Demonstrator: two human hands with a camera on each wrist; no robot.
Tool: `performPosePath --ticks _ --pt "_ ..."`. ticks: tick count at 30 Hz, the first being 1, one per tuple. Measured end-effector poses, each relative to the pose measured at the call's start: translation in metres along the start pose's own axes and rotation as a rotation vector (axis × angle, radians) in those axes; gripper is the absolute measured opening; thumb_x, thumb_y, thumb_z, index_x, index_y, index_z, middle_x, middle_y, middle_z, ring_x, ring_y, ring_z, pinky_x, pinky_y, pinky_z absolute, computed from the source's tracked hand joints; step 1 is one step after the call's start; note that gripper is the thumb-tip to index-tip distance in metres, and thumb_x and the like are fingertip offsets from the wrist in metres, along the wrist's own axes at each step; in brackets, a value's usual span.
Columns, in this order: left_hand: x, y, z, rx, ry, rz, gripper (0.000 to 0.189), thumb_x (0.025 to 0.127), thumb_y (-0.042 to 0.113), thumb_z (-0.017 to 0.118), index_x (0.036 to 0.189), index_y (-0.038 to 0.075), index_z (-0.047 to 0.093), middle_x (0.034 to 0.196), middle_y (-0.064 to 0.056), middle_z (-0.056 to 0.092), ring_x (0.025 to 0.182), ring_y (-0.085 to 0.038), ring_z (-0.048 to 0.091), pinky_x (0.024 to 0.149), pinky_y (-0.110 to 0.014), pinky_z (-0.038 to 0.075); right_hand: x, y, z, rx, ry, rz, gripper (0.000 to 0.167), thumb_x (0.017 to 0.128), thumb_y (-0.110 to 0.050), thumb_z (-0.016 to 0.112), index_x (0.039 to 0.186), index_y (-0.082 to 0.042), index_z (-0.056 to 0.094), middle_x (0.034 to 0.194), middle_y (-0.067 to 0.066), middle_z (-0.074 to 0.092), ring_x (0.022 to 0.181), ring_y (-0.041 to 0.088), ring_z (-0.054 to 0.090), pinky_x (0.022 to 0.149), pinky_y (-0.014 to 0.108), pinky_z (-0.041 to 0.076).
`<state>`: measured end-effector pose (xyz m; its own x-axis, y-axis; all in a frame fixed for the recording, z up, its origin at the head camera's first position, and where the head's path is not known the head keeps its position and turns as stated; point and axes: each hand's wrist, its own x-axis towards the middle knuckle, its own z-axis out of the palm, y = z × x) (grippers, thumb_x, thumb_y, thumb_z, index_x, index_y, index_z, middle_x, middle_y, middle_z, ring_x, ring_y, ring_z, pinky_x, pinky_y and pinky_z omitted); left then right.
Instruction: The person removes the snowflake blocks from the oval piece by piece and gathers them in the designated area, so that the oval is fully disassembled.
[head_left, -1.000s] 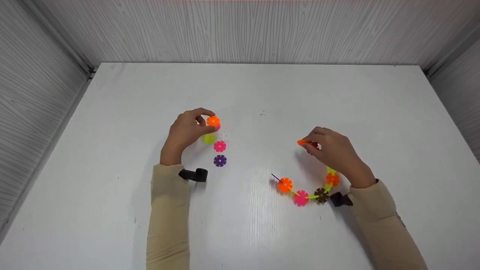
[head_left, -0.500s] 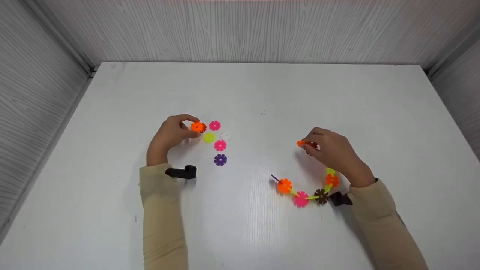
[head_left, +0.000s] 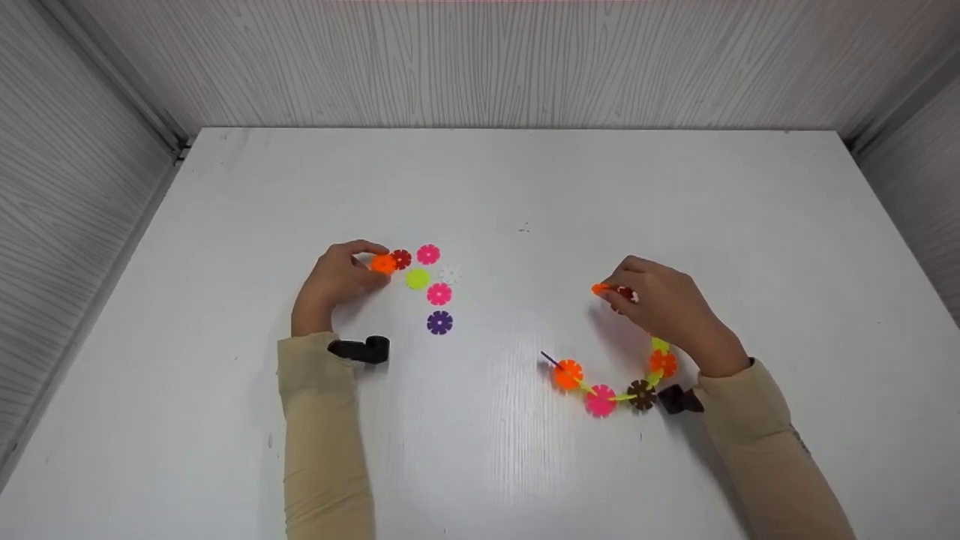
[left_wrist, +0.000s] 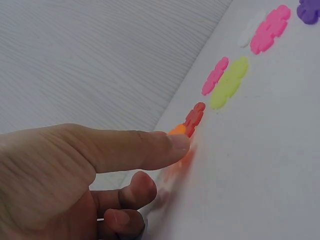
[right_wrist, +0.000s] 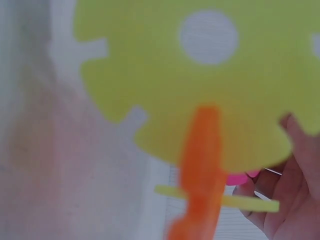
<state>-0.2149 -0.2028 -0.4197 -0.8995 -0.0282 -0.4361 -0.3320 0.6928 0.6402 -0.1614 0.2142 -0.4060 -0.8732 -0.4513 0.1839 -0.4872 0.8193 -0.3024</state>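
Observation:
My left hand (head_left: 336, 279) pinches an orange notched disc (head_left: 382, 264) between thumb and fingers, low over the table. Beside it, overlapping or touching, is a dark red disc (head_left: 402, 259); the thumb (left_wrist: 172, 145) hides most of the orange one in the left wrist view. My right hand (head_left: 660, 301) grips the upper end of a curved chain of interlocked discs, where an orange disc (head_left: 599, 289) pokes out past the fingertips. Along the chain hang a brown disc (head_left: 641, 395), a pink disc (head_left: 601, 401) and an orange disc (head_left: 568, 375), joined by yellow ones. A yellow disc (right_wrist: 150, 90) fills the right wrist view.
On the white table (head_left: 480, 465), loose discs lie right of my left hand: a pink one (head_left: 428, 254), a yellow one (head_left: 417, 278), a white one (head_left: 450, 276), another pink one (head_left: 439, 294) and a purple one (head_left: 439, 322). Wood-grain panels (head_left: 480, 60) border the table.
My left hand has moved left and toward me with the orange disc, away from the pink disc. The dark red disc now shows next to it. My right hand has stayed nearly still.

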Motion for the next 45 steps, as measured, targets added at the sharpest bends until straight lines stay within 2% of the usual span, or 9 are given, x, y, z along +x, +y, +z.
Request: performPosePath --ticks 6,11,16,23,28,35,38,42,45 --pt "0.001 -0.002 0.001 0.013 0.015 0.025 0.044 0.089 0.023 0.064 0.133 0.022 0.057 0.112 -0.015 0.052 0.099 -0.028 0.047 0.086 -0.039 0.043 -0.001 0.000 0.000 -0.015 0.017 -0.035 0.014 0.085 -0.012 0.073 0.094 -0.003 0.074 0.093 0.009 0.067 0.074 0.022 0.063 0.064 0.037 0.055" --pt "-0.001 0.000 0.000 0.004 0.010 0.007 0.044 0.089 0.023 0.064 0.132 0.025 0.058 0.116 -0.014 0.052 0.103 -0.029 0.047 0.091 -0.042 0.043 -0.001 0.000 0.000 -0.018 0.019 -0.059 0.013 0.084 -0.012 0.074 0.093 -0.003 0.074 0.092 0.009 0.068 0.073 0.022 0.064 0.065 0.037 0.056" --pt "-0.002 0.003 -0.001 0.019 -0.035 0.013 0.043 0.087 0.020 0.064 0.130 0.026 0.060 0.116 -0.014 0.050 0.103 -0.029 0.046 0.087 -0.039 0.042 -0.001 0.000 0.000 -0.021 0.000 -0.052 0.014 0.084 -0.014 0.074 0.094 -0.003 0.074 0.091 0.009 0.068 0.074 0.022 0.064 0.067 0.037 0.056" --pt "-0.002 0.001 -0.001 0.037 -0.091 0.023 0.043 0.087 0.019 0.064 0.130 0.026 0.061 0.133 -0.015 0.048 0.117 -0.032 0.043 0.101 -0.048 0.040 -0.001 0.000 0.001 -0.021 0.000 -0.065 0.015 0.083 -0.015 0.075 0.094 -0.004 0.075 0.089 0.008 0.069 0.073 0.021 0.064 0.066 0.035 0.056" --pt "-0.001 0.000 -0.002 0.038 -0.110 0.033 0.045 0.087 0.019 0.066 0.130 0.027 0.062 0.139 -0.014 0.046 0.121 -0.033 0.042 0.103 -0.048 0.040 -0.001 0.000 0.001 -0.027 0.003 -0.065 0.016 0.083 -0.014 0.075 0.094 -0.003 0.074 0.089 0.008 0.069 0.074 0.021 0.064 0.066 0.035 0.056" --pt "-0.002 -0.001 -0.003 0.030 -0.123 0.027 0.047 0.085 0.020 0.067 0.130 0.030 0.061 0.134 -0.014 0.047 0.119 -0.031 0.041 0.100 -0.044 0.041 -0.001 0.000 0.002 -0.018 -0.035 -0.054 0.015 0.085 -0.014 0.073 0.095 -0.003 0.074 0.090 0.008 0.069 0.074 0.021 0.064 0.066 0.036 0.056" --pt "-0.003 0.001 -0.004 0.030 -0.109 0.034 0.048 0.084 0.022 0.068 0.131 0.030 0.061 0.129 -0.014 0.049 0.113 -0.028 0.043 0.093 -0.039 0.042 -0.001 0.000 0.003 -0.019 -0.038 -0.054 0.014 0.086 -0.014 0.072 0.095 -0.004 0.075 0.091 0.007 0.069 0.075 0.021 0.064 0.066 0.036 0.055" --pt "-0.007 0.006 -0.007 0.033 -0.086 0.052 0.049 0.086 0.024 0.069 0.133 0.029 0.059 0.116 -0.013 0.051 0.099 -0.025 0.047 0.082 -0.032 0.042 -0.001 0.000 0.003 -0.024 -0.042 -0.059 0.014 0.086 -0.015 0.072 0.095 -0.004 0.075 0.091 0.007 0.069 0.074 0.021 0.064 0.066 0.036 0.056" --pt "-0.010 0.012 -0.008 0.027 -0.067 0.089 0.049 0.087 0.024 0.069 0.134 0.028 0.058 0.103 -0.010 0.051 0.091 -0.024 0.047 0.077 -0.030 0.041 -0.001 -0.001 0.003 -0.024 -0.054 -0.053 0.015 0.086 -0.015 0.072 0.096 -0.004 0.074 0.090 0.008 0.069 0.074 0.021 0.063 0.067 0.036 0.056"
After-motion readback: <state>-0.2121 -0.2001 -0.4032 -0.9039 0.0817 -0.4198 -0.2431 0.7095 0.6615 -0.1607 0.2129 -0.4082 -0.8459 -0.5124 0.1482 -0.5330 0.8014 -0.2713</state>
